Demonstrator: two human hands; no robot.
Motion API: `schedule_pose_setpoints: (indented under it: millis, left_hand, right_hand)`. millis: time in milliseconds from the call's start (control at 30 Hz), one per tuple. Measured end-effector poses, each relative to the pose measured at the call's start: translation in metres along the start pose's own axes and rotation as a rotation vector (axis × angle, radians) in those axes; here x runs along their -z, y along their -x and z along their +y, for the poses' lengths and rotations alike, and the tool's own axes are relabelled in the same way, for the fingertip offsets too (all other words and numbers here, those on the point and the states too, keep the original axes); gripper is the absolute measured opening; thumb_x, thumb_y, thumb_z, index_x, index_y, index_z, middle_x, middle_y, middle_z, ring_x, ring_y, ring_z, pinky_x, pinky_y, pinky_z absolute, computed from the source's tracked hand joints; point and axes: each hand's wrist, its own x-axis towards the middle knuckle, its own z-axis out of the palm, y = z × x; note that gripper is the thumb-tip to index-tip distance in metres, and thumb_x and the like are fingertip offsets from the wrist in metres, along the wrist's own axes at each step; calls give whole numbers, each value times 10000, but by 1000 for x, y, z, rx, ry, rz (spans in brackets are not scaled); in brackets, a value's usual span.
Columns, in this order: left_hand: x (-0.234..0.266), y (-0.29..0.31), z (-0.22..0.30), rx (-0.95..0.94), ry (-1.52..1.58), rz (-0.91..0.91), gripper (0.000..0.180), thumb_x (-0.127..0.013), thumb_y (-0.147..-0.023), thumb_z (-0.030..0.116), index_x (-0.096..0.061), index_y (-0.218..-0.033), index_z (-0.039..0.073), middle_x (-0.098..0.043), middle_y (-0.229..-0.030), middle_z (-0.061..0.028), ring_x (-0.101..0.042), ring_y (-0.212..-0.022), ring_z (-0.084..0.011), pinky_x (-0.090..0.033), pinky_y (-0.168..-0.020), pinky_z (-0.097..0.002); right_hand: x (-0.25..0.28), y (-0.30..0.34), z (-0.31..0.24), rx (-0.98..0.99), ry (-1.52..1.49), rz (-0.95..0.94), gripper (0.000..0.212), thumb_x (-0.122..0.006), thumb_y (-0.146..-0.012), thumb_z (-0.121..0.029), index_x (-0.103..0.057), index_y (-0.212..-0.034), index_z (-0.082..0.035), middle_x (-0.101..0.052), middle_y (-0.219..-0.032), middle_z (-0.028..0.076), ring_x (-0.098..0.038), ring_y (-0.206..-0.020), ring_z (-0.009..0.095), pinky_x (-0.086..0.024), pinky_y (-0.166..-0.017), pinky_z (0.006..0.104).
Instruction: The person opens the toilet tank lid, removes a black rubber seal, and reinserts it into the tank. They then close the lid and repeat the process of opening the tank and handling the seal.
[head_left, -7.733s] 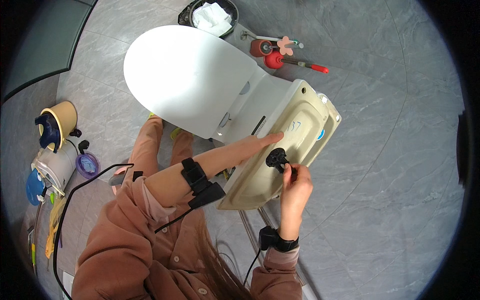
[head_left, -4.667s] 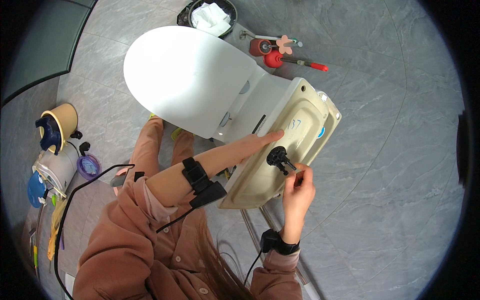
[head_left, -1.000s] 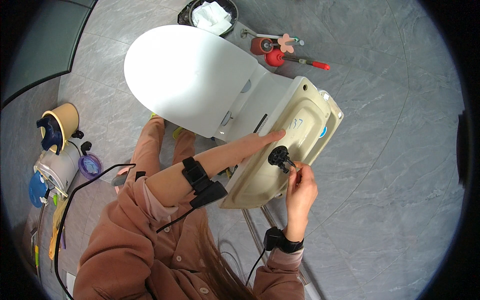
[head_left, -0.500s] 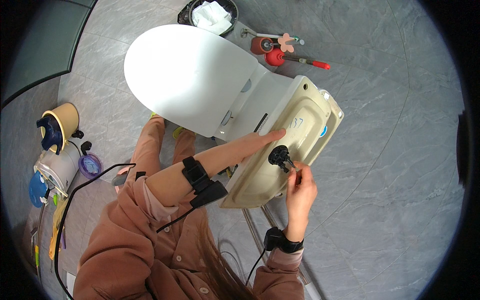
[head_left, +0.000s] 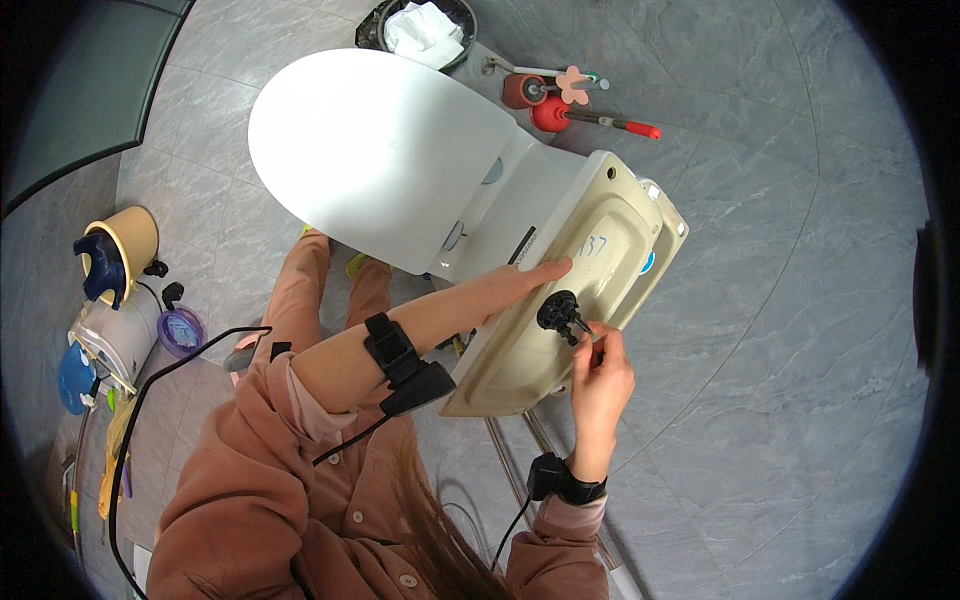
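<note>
An upturned toilet tank lid (head_left: 505,375) shows its cream, hollow underside, with blue handwriting on it, at the tank end of the white toilet (head_left: 380,150). My left hand (head_left: 510,288) grips the lid's near edge; the thumb lies over the rim and the other fingers are hidden behind it. A black flush-button fitting (head_left: 558,312) pokes out of the middle of the lid, with thin prongs pointing toward my right hand (head_left: 604,378). Thumb and fingertips of that hand are pinched together on the end of a prong.
Behind the lid is the tank's rim (head_left: 675,220). A red plunger (head_left: 550,114) and a toilet brush holder (head_left: 522,91) stand beyond the toilet, near a black-lined bin (head_left: 460,20). Metal rails (head_left: 540,435) run below the lid. At left are a yellow bucket (head_left: 138,235) and a purple basin (head_left: 180,330).
The fingertips of my right hand have shifted very slightly at the fitting's prong. My left hand and the lid hold still.
</note>
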Motion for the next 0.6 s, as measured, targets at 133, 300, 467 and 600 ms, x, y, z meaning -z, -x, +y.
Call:
schedule_pose_setpoints:
  millis: [133,300,467,600]
  left_hand:
    - [2,-1,1,54,-50,26,681,-555,-907,595,-578,-1205,-16,-662,-1043,-81,-650,-844,-111,-534,-696,-243]
    - [-2,3,2,-19,8,-5,683,-549,-906,604,-597,-1184,-18,-665,-1028,-85,-646,-835,-108,-523,-675,-235]
    - [-2,3,3,-25,-28,6,695,-552,-900,612,-596,-1179,-23,-661,-1027,-88,-647,-836,-111,-522,-663,-232]
    - [0,0,2,30,-58,17,701,-556,-895,617,-594,-1179,-22,-662,-1014,-85,-649,-831,-111,-524,-653,-233]
  right_hand:
    - [-3,-3,2,40,74,40,187,-659,-896,-230,-626,-1012,-88,-600,-660,91,-590,-544,263,-474,-532,386]
    - [0,1,0,-51,40,4,167,-667,-889,-213,-626,-987,-86,-591,-653,92,-589,-542,273,-473,-532,390]
    - [-3,-1,1,30,-16,21,233,-649,-924,-280,-615,-1006,-65,-548,-605,86,-559,-527,222,-439,-506,343]
    - [-4,-2,2,0,33,53,197,-661,-904,-273,-641,-883,-78,-593,-650,106,-593,-552,279,-470,-532,384]
